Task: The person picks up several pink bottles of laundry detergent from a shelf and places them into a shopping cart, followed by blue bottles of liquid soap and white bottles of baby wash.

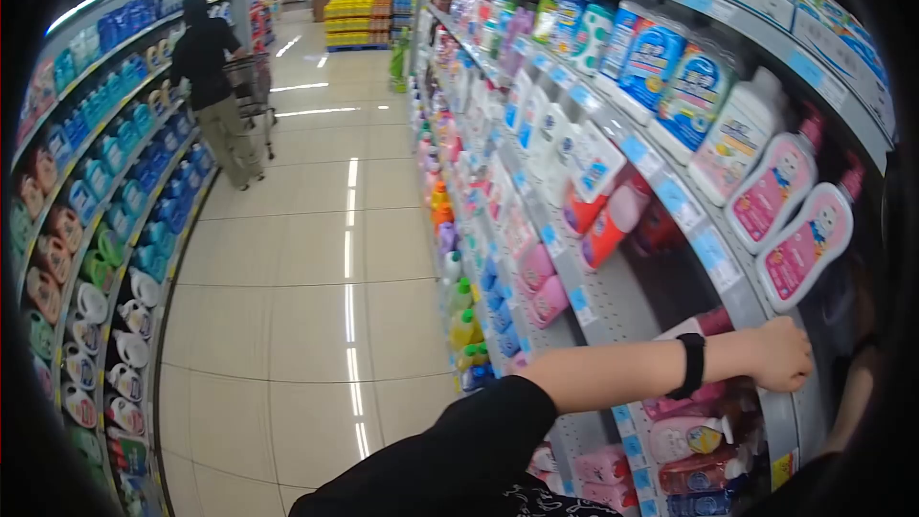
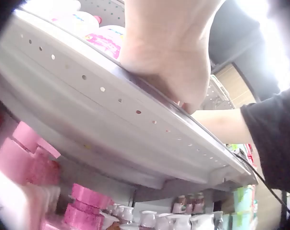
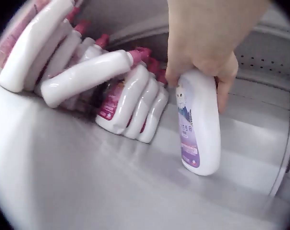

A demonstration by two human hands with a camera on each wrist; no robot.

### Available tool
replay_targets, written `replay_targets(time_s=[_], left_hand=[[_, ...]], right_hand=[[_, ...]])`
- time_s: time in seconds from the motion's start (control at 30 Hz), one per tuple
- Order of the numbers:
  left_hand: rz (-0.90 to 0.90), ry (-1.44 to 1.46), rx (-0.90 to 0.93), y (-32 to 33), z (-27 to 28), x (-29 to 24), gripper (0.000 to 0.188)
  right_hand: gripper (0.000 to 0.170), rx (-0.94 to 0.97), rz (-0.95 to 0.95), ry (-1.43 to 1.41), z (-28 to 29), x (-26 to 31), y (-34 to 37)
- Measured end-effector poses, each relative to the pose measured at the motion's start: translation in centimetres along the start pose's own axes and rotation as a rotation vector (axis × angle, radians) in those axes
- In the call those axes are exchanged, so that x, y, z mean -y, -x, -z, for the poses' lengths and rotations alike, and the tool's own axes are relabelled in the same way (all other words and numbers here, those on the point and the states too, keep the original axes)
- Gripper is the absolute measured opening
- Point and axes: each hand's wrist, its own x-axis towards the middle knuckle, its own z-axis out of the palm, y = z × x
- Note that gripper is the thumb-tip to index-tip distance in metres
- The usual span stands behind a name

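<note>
My right hand (image 3: 202,52) grips a white bottle (image 3: 207,129) with a purple label by its top, fingers wrapped around the neck. The bottle stands slightly tilted, its base close over the grey shelf (image 3: 135,187). In the head view, only a dim part of the right forearm (image 1: 855,397) shows at the far right. My left hand (image 1: 780,354), below a black wristband (image 1: 691,364), is curled at the shelf's front edge (image 1: 728,278). From the left wrist view, that hand (image 2: 169,72) overlaps the metal edge, most of its fingers hidden.
White pump bottles with pink tops (image 3: 135,103) stand left of the held bottle, one lying slantwise (image 3: 87,76) across them. Pink-labelled bottles (image 1: 809,244) line the shelf beside my left hand. A person (image 1: 206,67) with a cart (image 1: 251,96) stands down the aisle.
</note>
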Motion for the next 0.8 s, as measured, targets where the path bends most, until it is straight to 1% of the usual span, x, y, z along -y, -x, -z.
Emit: replay_targets(time_s=[0.13,0.2,0.23,0.27,0.3,0.33,0.37,0.4,0.43,0.47,0.5,0.57,0.6,0.67,0.7,0.77,0.8], left_hand=[[0.081,-0.064,0.107,-0.6,-0.3,0.2,0.030],[0.090,-0.148,0.091,-0.5,-0.2,0.0,0.030],[0.084,-0.162,0.046,-0.4,-0.5,0.2,0.030],[0.009,-0.177,-0.110,0.1,-0.5,0.0,0.027],[-0.089,-0.118,-0.188,1.1,-0.9,0.1,0.022],[-0.219,0.061,-0.293,3.7,1.3,-1.2,0.026],[-0.258,0.191,-0.402,6.0,0.8,-2.1,0.042],[-0.249,0.195,-0.360,7.8,1.0,-2.8,0.050],[-0.162,0.246,-0.273,9.7,0.7,-3.7,0.048],[-0.096,0.304,-0.138,11.0,1.2,-4.8,0.047],[-0.059,0.279,-0.137,12.3,0.8,-6.2,0.046],[0.010,0.512,-0.116,13.5,1.2,-10.4,0.029],[-0.008,0.560,-0.097,13.8,1.8,-12.4,0.024],[-0.117,0.694,-0.107,14.2,3.9,-17.4,0.019],[-0.159,0.742,-0.102,14.5,4.9,-19.7,0.019],[-0.275,0.930,-0.092,15.0,6.4,-23.8,0.020],[-0.514,0.957,0.063,13.8,6.9,-23.7,0.033]], right_hand=[[0.063,0.012,0.103,0.064,3.0,1.9,2.5],[0.062,0.016,0.158,0.084,5.0,2.2,5.3],[0.062,0.018,0.191,0.089,6.1,2.6,7.2],[0.062,0.016,0.221,0.078,7.3,3.4,9.6],[0.061,0.004,0.252,0.040,8.5,3.9,12.2],[0.061,-0.038,0.292,-0.055,10.3,4.9,15.1],[0.056,-0.095,0.356,-0.205,12.7,7.9,19.8],[0.052,-0.146,0.430,-0.349,15.2,10.7,24.2],[0.051,-0.164,0.324,-0.361,16.1,8.4,25.8],[0.050,-0.159,0.249,-0.371,18.3,9.6,29.0],[0.049,-0.188,0.310,-0.248,21.0,11.4,32.6],[0.049,-0.297,0.073,-0.157,24.5,9.5,39.7],[0.049,-0.338,-0.048,-0.120,26.3,8.4,43.3],[0.050,-0.447,-0.034,-0.041,29.7,9.8,51.3],[0.052,-0.501,-0.037,-0.032,30.6,10.5,55.0],[0.056,-0.614,-0.049,-0.094,31.3,12.2,62.3],[0.058,-0.647,-0.084,-0.124,31.2,13.2,65.4]])
